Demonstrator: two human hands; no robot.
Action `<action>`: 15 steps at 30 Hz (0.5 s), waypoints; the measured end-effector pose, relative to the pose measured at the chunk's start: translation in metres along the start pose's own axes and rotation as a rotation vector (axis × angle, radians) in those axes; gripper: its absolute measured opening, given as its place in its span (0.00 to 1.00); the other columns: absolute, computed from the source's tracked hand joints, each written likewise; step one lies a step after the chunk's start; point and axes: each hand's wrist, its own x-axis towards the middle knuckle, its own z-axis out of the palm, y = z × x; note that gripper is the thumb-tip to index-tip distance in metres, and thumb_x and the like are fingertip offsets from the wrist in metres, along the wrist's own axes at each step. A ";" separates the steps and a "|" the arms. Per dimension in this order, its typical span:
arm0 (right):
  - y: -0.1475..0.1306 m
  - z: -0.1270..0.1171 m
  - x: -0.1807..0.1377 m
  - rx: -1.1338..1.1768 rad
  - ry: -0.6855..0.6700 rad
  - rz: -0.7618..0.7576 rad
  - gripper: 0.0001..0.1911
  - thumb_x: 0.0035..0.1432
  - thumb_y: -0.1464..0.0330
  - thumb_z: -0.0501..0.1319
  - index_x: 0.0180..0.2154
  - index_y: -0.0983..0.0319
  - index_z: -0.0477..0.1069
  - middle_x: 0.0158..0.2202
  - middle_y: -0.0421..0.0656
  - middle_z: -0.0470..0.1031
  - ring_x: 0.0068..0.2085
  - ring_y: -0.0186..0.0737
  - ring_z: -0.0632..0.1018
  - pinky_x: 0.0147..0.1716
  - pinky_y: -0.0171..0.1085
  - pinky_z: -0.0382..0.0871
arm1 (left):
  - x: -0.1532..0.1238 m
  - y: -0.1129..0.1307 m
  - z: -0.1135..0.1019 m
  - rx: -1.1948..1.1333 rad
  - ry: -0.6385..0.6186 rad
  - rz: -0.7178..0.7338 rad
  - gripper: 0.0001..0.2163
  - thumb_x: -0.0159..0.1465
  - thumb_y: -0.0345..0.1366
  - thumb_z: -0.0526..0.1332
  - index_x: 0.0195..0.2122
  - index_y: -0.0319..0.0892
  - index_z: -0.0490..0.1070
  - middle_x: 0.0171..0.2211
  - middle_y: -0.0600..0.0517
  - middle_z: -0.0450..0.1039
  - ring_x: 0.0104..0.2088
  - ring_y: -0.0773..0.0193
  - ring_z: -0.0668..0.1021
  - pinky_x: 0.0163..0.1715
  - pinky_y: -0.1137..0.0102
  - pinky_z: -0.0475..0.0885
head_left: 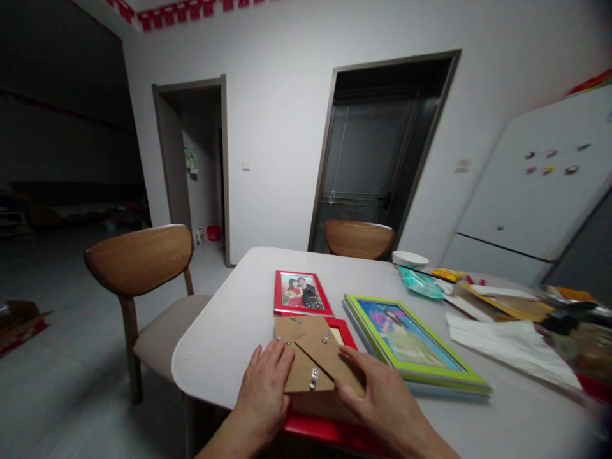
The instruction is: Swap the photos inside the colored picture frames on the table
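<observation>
Between my hands, near the front edge of the table, is a brown picture-frame backing board [303, 373] with small metal clips. A strut flap lies slantwise across it. My left hand [262, 390] grips its left side, fingers on top and thumb at the near edge. With thumb and fingers, my right hand [385, 396] pinches the right side, by the flap. Partly hidden beneath the board is a red frame [329, 428]. Just beyond lies another red picture frame [300, 293] with a photo of a couple. To the right is a stack of larger frames, a green one [415, 344] on top.
On the right of the white table [224, 325] are a white bowl [410, 259], a teal packet [421, 282], white paper [511, 344] and brown envelopes [509, 303]. One wooden chair [143, 261] stands at the left, another chair [359, 238] at the far side.
</observation>
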 end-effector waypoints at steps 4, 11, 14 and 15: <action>-0.019 0.009 0.003 0.078 0.009 -0.061 0.24 0.43 0.67 0.54 0.45 0.66 0.65 0.42 0.49 0.71 0.42 0.41 0.72 0.43 0.38 0.63 | -0.008 -0.010 -0.015 0.017 -0.029 -0.029 0.28 0.47 0.27 0.52 0.52 0.43 0.58 0.56 0.49 0.54 0.56 0.59 0.55 0.55 0.59 0.46; -0.069 0.054 0.018 -0.050 -0.113 -0.078 0.20 0.44 0.59 0.56 0.39 0.62 0.67 0.34 0.48 0.73 0.35 0.44 0.73 0.33 0.38 0.63 | -0.027 -0.058 -0.035 -0.015 -0.116 -0.080 0.24 0.53 0.38 0.56 0.52 0.45 0.57 0.55 0.47 0.56 0.55 0.56 0.59 0.53 0.56 0.49; -0.080 0.065 0.021 -0.092 -0.165 -0.115 0.21 0.45 0.55 0.54 0.38 0.62 0.67 0.34 0.48 0.72 0.34 0.44 0.72 0.31 0.38 0.62 | -0.028 -0.076 -0.029 0.002 -0.110 -0.127 0.22 0.55 0.39 0.54 0.53 0.46 0.56 0.56 0.48 0.54 0.55 0.56 0.58 0.52 0.53 0.50; -0.080 0.065 0.021 -0.087 -0.175 -0.137 0.22 0.46 0.54 0.54 0.39 0.61 0.67 0.34 0.47 0.71 0.34 0.43 0.72 0.31 0.37 0.62 | -0.028 -0.082 -0.027 0.010 -0.113 -0.131 0.22 0.56 0.40 0.53 0.53 0.47 0.57 0.56 0.48 0.54 0.55 0.56 0.57 0.52 0.53 0.50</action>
